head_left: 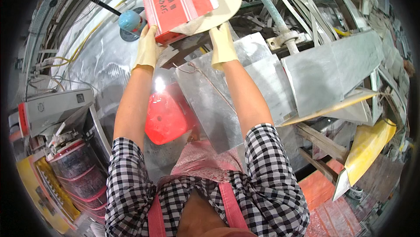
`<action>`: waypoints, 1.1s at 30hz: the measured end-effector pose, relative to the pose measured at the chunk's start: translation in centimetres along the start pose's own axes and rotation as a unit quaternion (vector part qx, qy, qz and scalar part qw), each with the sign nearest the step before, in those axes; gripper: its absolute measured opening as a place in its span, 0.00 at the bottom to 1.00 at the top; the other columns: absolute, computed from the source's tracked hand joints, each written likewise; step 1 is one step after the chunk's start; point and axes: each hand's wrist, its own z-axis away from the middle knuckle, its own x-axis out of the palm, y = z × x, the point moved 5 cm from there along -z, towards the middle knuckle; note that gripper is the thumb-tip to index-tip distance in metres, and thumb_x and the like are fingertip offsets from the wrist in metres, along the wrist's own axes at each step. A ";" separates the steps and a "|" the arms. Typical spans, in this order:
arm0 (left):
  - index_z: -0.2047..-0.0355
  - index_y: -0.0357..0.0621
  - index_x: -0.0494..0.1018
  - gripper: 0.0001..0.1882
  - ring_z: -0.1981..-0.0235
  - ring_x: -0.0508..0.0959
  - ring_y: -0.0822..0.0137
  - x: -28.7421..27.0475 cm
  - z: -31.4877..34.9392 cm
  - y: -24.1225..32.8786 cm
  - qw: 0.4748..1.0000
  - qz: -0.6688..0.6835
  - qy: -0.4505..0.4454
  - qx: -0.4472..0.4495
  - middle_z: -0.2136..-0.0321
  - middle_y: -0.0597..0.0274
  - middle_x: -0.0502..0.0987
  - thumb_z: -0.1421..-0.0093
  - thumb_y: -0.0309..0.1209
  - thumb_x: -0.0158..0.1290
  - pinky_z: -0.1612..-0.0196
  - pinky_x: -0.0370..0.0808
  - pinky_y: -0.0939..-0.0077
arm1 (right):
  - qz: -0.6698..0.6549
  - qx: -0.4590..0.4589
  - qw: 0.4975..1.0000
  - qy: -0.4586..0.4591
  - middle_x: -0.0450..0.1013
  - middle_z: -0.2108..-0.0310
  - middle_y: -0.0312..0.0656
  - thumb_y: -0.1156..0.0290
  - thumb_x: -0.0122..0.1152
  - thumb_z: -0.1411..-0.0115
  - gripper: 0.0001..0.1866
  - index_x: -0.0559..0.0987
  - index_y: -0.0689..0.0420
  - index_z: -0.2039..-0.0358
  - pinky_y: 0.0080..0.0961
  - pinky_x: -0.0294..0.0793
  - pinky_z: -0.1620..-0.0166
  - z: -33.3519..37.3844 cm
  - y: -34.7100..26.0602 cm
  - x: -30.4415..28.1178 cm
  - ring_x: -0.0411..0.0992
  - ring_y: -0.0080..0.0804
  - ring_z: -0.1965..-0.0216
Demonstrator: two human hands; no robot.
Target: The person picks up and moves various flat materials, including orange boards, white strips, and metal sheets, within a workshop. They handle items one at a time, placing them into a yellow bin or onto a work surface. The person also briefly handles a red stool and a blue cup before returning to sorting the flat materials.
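My left hand (148, 49), in a cream glove, grips the near left corner of a red package (168, 1) with white stripes and dark print. The package lies on a cream board (227, 7) with a rounded right end. Gloved the same way, my right hand (223, 47) closes on the near edge of that board, its fingertips partly hidden. Both arms reach forward, away from my body. Just left of the package is a blue rounded fitting (130, 20) on a dark rod.
Below my left forearm stands a red plastic stool (162, 119). Grey sheets (315, 79) lean at the right, beside a pale pipe (267, 5) and bundled straps (295, 1). A bent yellow sheet (369, 151) juts out lower right. At left are a grey machine housing (59, 112) and a dark drum (81, 171).
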 end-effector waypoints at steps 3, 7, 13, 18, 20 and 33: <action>0.35 0.49 0.60 0.27 0.44 0.73 0.44 -0.5 -1.5 -1.1 0.998 -0.045 -0.036 0.027 0.38 0.48 0.66 0.32 0.41 0.49 0.49 0.70 0.32 | -0.074 0.012 0.997 0.015 0.74 0.50 0.61 0.69 0.57 0.44 0.22 0.76 0.65 0.49 0.41 0.69 0.43 0.3 0.6 -0.5 0.71 0.58 0.46; 0.39 0.46 0.65 0.29 0.45 0.72 0.50 -1.9 -2.9 -5.0 0.995 -0.037 0.001 -0.095 0.42 0.51 0.70 0.34 0.50 0.48 0.42 0.69 0.44 | 0.033 -0.045 0.995 0.080 0.74 0.53 0.59 0.69 0.56 0.42 0.13 0.80 0.60 0.58 0.44 0.70 0.45 2.4 2.1 -3.1 0.71 0.56 0.51; 0.32 0.55 0.61 0.34 0.33 0.64 0.53 0.2 -2.2 -5.7 0.993 -0.065 0.030 -0.099 0.34 0.58 0.66 0.34 0.56 0.48 0.34 0.62 0.46 | -0.010 -0.015 0.990 0.140 0.76 0.59 0.59 0.68 0.52 0.42 0.13 0.77 0.60 0.58 0.47 0.74 0.52 8.4 -1.5 -10.9 0.72 0.63 0.54; 0.29 0.48 0.55 0.41 0.28 0.56 0.49 1.2 3.9 -3.8 0.992 -0.096 0.007 -0.084 0.31 0.53 0.60 0.34 0.58 0.48 0.29 0.52 0.44 | 0.101 -0.125 0.984 0.080 0.76 0.60 0.55 0.61 0.51 0.35 0.16 0.77 0.62 0.61 0.43 0.73 0.52 19.2 -8.1 -19.4 0.74 0.55 0.57; 0.30 0.38 0.54 0.40 0.29 0.56 0.46 0.0 7.8 -2.3 0.996 -0.071 0.025 -0.057 0.31 0.44 0.59 0.32 0.54 0.45 0.29 0.53 0.44 | 0.086 -0.056 0.994 0.046 0.75 0.61 0.54 0.60 0.50 0.33 0.16 0.76 0.61 0.59 0.43 0.73 0.51 26.5 -9.0 -22.9 0.74 0.53 0.55; 0.56 0.32 0.77 0.19 0.64 0.80 0.64 0.6 29.4 -15.9 0.964 -0.101 -0.247 0.009 0.70 0.56 0.81 0.31 0.39 0.49 0.57 0.78 0.73 | 0.364 0.037 0.928 0.069 0.78 0.66 0.52 0.51 0.49 0.34 0.25 0.79 0.63 0.71 0.45 0.74 0.52 55.1 -16.2 -31.7 0.76 0.53 0.60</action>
